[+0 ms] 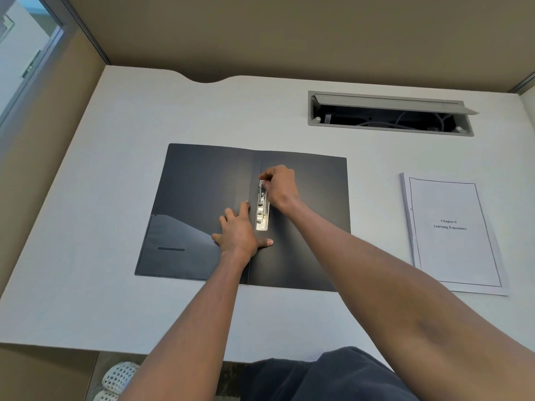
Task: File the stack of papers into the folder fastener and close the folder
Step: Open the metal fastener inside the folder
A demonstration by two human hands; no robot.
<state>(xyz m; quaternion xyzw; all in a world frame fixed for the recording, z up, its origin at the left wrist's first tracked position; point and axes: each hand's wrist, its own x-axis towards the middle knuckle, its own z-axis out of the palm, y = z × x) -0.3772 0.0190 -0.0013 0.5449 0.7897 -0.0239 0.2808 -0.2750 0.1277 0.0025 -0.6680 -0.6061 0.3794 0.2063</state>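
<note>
Right hand [279,183] pinches the fastener [262,209] tip; left hand [238,230] lies spread flat on the open folder [202,183]. I judge I'm opening the fastener; next, fetch the papers [454,233] lying well right.

Right hand [280,185] pinches the fastener [262,209]; left hand [238,231] flattens the open folder [202,183].

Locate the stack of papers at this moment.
In the head view, the stack of papers lies flat on the desk at the right, apart from the open folder and below the cable hatch.
</note>
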